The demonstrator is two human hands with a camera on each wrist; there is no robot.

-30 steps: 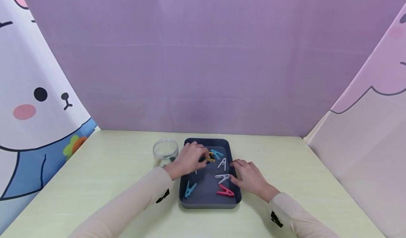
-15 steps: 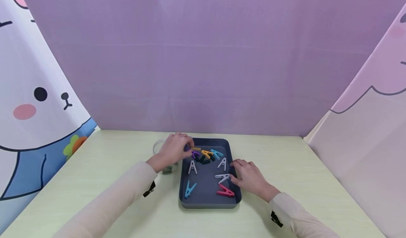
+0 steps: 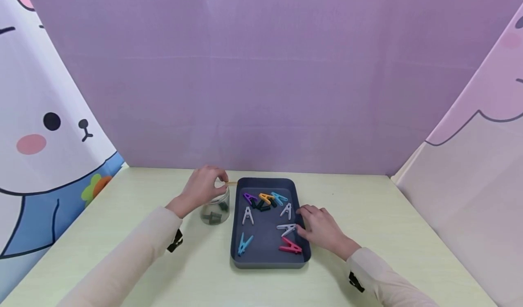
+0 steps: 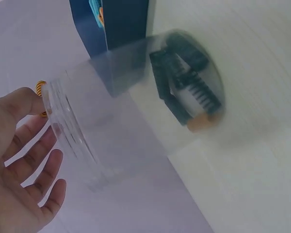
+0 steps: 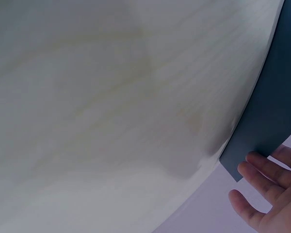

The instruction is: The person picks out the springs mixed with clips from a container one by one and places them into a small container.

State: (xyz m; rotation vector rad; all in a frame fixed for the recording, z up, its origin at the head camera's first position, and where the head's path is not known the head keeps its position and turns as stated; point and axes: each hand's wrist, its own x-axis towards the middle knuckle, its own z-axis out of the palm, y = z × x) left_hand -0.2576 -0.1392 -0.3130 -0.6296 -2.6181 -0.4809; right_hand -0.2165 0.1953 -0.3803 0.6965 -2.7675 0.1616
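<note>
My left hand (image 3: pixel 200 189) pinches a small yellow ribbed piece (image 3: pixel 231 184) between thumb and fingertips at the mouth of a clear jar (image 3: pixel 208 210). In the left wrist view its dark-striped end (image 4: pixel 40 90) shows at the jar's rim, the other fingers loosely bent. Inside the jar lie several dark green ribbed pieces (image 4: pixel 184 77) and an orange one (image 4: pixel 199 123). My right hand (image 3: pixel 324 229) rests against the right side of a dark grey tray (image 3: pixel 269 265), fingers fairly straight in the right wrist view.
Inside the tray are clothespins: purple (image 3: pixel 249 198), orange (image 3: pixel 266 198), two light blue, several white and one red (image 3: pixel 291 247). Several short dark green pieces (image 3: pixel 264 208) lie among the far ones. A purple cloth wall (image 3: pixel 261 80) stands behind the table.
My left hand has lifted the yellow piece out of the tray and carried it left to the jar's mouth, uncovering the clothespins. My right hand stays at the tray's side.
</note>
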